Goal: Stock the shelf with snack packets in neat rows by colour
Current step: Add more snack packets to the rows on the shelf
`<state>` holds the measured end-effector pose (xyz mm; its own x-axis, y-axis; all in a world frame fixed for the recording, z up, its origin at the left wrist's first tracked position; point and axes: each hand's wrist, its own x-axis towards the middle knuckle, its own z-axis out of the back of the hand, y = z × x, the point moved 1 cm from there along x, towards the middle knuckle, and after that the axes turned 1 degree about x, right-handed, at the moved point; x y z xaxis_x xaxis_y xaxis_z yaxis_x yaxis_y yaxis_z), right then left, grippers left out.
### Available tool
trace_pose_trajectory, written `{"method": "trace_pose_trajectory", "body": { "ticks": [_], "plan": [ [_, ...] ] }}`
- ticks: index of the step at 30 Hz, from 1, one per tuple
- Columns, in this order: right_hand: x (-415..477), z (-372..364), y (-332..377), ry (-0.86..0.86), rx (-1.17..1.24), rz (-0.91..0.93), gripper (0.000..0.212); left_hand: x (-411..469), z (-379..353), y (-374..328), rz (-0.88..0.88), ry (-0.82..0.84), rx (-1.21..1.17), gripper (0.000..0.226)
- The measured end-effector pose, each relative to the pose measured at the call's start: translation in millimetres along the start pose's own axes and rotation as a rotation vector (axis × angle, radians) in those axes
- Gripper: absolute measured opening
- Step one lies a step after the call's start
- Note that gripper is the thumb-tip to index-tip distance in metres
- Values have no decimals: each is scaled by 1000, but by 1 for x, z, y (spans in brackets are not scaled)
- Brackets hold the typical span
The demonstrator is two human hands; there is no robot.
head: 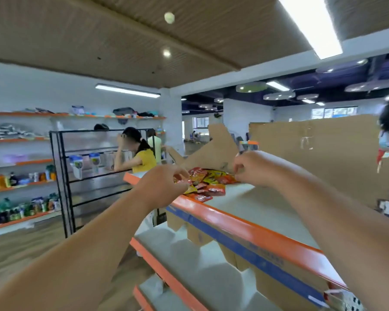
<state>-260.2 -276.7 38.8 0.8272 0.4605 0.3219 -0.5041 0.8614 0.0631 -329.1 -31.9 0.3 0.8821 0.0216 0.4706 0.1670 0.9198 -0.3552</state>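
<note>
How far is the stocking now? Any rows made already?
Done: nothing yet; the snack packets lie in one mixed red-and-yellow heap on the top shelf. In hand: the left hand pinches a red packet; the right hand is at the heap's edge. Left: all rows by colour.

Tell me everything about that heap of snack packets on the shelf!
The snack packets are small shiny bags, mostly red, some yellow. They lie in a jumbled heap, not rows, on the top shelf near its orange front edge, before a leaning cardboard sheet. The left hand pinches one at the heap's left side; the right hand, fingers curled, reaches its right side.
</note>
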Motion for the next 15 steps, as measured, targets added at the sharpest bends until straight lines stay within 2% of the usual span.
{"method": "trace_pose_trajectory", "body": {
  "ticks": [9, 15],
  "plan": [
    [84, -42, -27, 212, -101, -43, 16, 74, -53, 25, -19, 85, -64, 24],
    [139, -51, -42, 327, -197, -72, 39, 127, -59, 25, -43, 137, -29, 17]
  ]
}}
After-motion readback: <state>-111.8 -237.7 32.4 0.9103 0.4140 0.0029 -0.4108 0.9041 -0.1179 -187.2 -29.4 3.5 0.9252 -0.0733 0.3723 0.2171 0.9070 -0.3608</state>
